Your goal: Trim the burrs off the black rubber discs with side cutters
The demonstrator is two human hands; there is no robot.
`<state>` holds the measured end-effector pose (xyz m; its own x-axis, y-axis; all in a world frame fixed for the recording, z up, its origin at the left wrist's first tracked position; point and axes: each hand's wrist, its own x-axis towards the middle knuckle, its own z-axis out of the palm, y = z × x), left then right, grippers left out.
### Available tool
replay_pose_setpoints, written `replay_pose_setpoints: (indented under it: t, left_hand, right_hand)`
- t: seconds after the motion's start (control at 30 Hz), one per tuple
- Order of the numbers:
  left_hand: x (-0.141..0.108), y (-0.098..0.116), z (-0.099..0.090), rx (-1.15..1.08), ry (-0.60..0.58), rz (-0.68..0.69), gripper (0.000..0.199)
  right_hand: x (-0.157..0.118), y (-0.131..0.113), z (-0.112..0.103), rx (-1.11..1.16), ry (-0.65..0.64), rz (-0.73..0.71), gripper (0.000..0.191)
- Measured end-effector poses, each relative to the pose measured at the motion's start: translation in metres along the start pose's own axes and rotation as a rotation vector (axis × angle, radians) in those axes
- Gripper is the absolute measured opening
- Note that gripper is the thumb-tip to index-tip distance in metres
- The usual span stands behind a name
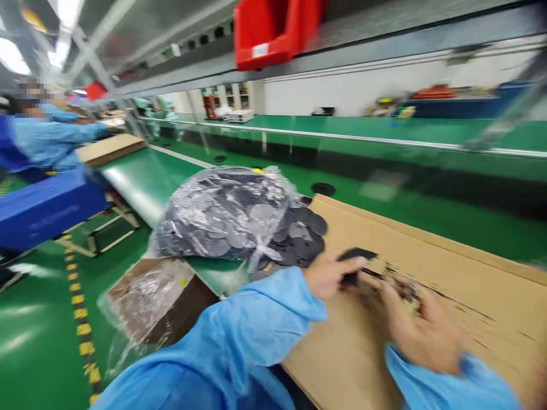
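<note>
My left hand (328, 277) is closed on a flat black piece (359, 254), thumb on top, above the sheet of brown cardboard (342, 353). Close beside it on the right is my right hand (425, 327), its fingers curled in around something small, partly shiny and dark, which blur keeps me from making out. Thin dark slits and scraps mark the cardboard around both hands. Just left of the cardboard, black round discs (301, 242) lie in a loose pile. A clear plastic bag (222, 213) full of similar discs rests against that pile.
An open cardboard box (171, 302) with clear plastic film stands at the lower left. Overhead hangs a red bin (267, 42). A green conveyor belt (265, 154) runs behind the cardboard. At far left, a person in blue (47, 136) sits near a blue box (51, 208).
</note>
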<state>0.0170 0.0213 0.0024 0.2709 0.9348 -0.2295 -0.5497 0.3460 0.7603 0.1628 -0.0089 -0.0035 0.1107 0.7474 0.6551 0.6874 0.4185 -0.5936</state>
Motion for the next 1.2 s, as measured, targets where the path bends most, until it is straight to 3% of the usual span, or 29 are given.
replay_pose_setpoints:
  t: [0.07, 0.13, 0.27, 0.4, 0.9, 1.2]
  left_hand:
    - [-0.004, 0.007, -0.001, -0.059, 0.067, 0.033, 0.044]
    - [-0.003, 0.009, -0.004, -0.158, 0.106, 0.007, 0.04]
    - [-0.003, 0.006, -0.005, -0.19, 0.044, -0.031, 0.031]
    - [-0.008, 0.007, -0.003, -0.199, 0.066, -0.034, 0.024]
    - [-0.012, 0.01, 0.002, -0.247, 0.075, -0.12, 0.013]
    - [-0.015, 0.008, 0.003, -0.284, 0.058, -0.165, 0.02]
  right_hand:
    - [0.003, 0.003, -0.005, -0.049, -0.043, -0.157, 0.033]
    - [0.004, 0.003, -0.009, -0.143, -0.093, -0.209, 0.027]
    - [0.0, -0.003, -0.01, -0.25, -0.178, -0.199, 0.026]
    - [-0.004, -0.007, -0.01, -0.269, -0.233, -0.188, 0.028]
    - [-0.004, -0.008, -0.009, -0.342, -0.196, -0.221, 0.027]
    - [-0.004, -0.007, -0.009, -0.426, -0.215, -0.193, 0.022]
